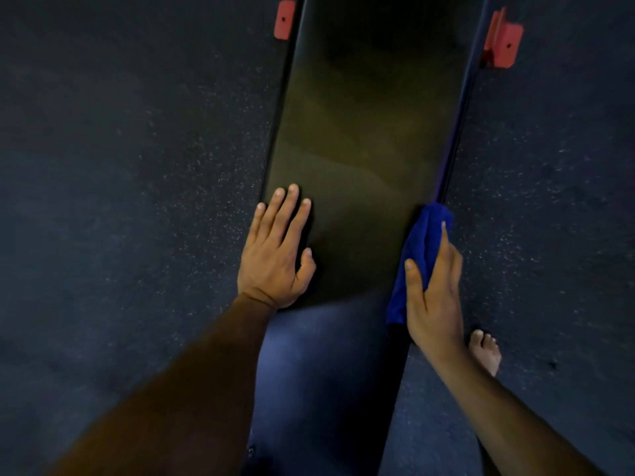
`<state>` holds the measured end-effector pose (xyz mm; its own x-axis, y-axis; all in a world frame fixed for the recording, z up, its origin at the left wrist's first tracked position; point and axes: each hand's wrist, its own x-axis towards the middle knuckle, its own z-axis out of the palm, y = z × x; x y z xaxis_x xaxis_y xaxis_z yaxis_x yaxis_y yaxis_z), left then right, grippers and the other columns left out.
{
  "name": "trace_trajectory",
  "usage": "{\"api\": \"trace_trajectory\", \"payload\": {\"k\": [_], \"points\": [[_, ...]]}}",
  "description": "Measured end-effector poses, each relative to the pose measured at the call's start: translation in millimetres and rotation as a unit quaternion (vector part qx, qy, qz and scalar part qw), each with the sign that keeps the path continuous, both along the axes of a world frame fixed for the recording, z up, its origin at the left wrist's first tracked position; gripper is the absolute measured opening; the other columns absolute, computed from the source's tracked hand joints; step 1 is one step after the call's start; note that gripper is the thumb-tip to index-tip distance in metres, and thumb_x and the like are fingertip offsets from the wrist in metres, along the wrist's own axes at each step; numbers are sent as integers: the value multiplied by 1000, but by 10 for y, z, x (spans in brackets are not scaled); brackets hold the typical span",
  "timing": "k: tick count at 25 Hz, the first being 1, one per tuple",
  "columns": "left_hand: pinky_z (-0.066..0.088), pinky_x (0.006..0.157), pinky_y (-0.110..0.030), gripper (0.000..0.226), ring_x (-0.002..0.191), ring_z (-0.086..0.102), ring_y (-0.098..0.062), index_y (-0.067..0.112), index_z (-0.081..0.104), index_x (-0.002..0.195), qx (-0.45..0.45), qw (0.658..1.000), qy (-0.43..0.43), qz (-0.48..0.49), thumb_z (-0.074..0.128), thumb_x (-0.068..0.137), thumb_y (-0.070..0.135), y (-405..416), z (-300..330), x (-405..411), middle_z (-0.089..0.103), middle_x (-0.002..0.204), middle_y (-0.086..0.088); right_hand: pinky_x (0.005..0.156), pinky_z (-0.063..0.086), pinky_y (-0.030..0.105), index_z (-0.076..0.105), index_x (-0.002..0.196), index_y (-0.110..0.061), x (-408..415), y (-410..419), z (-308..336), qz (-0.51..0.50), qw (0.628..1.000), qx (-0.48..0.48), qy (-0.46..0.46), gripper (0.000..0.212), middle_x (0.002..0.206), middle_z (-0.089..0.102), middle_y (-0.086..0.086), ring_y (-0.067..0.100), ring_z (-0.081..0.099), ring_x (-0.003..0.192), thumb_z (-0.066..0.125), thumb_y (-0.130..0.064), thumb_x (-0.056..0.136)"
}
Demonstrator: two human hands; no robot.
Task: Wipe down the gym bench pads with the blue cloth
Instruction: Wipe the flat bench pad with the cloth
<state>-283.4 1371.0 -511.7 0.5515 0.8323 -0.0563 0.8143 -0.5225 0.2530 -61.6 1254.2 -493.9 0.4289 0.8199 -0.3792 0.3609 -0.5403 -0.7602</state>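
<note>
A long black bench pad (364, 139) runs away from me down the middle of the head view. My left hand (276, 252) lies flat with straight fingers on the pad's near left corner. My right hand (434, 290) holds the blue cloth (417, 245) against the pad's near right edge, thumb on the pad side and fingers on the outer side. Part of the cloth hangs down past the palm.
Dark speckled rubber floor (137, 166) lies on both sides of the bench. Two red frame feet (284, 20) (503, 41) show at the far end, left and right. My leg in blue fabric (326, 372) is below the pad's near end, and a bare foot (485, 352) stands to the right.
</note>
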Motion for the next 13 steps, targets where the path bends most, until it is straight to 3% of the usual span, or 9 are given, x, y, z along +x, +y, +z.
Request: {"api": "trace_trajectory", "payload": {"k": [3, 6, 10, 12, 13], "points": [[11, 127, -50, 69, 157, 14, -30, 9, 31, 157, -4, 1000, -1, -3, 41, 94, 36, 7, 19, -2, 21, 167, -15, 96, 32, 23, 8, 157, -28, 52, 207, 54, -30, 999, 5, -12, 64, 155, 22, 2, -17, 24, 114, 40, -35, 102], [10, 127, -49, 69, 157, 15, -29, 9, 32, 157, -3, 1000, -12, -3, 42, 94, 36, 22, 33, 26, 22, 167, -15, 94, 37, 26, 9, 157, -34, 126, 240, 139, -18, 999, -19, -24, 64, 152, 26, 0, -11, 29, 114, 37, -43, 100], [11, 128, -47, 71, 157, 16, -27, 9, 35, 157, -2, 999, -45, -10, 45, 92, 35, -13, 28, -19, 24, 167, -12, 91, 52, 43, 16, 155, -38, 448, 506, 470, -23, 980, 95, -176, 60, 150, 30, 2, 18, 46, 123, 43, -35, 102], [13, 127, -48, 71, 156, 17, -26, 10, 37, 156, -9, 999, -42, 0, 45, 91, 35, -8, 71, -21, 24, 167, -10, 96, 49, 50, 20, 154, -37, 535, 844, 542, 16, 960, 139, -241, 60, 153, 30, 6, 27, 44, 128, 46, -33, 101], [15, 127, -48, 71, 156, 18, -26, 11, 38, 156, -16, 999, -36, 2, 45, 91, 36, -29, 92, -22, 24, 167, -9, 100, 45, 55, 22, 154, -37, 500, 994, 507, 70, 950, 117, -280, 58, 156, 28, 7, 32, 39, 133, 46, -38, 100]]}}
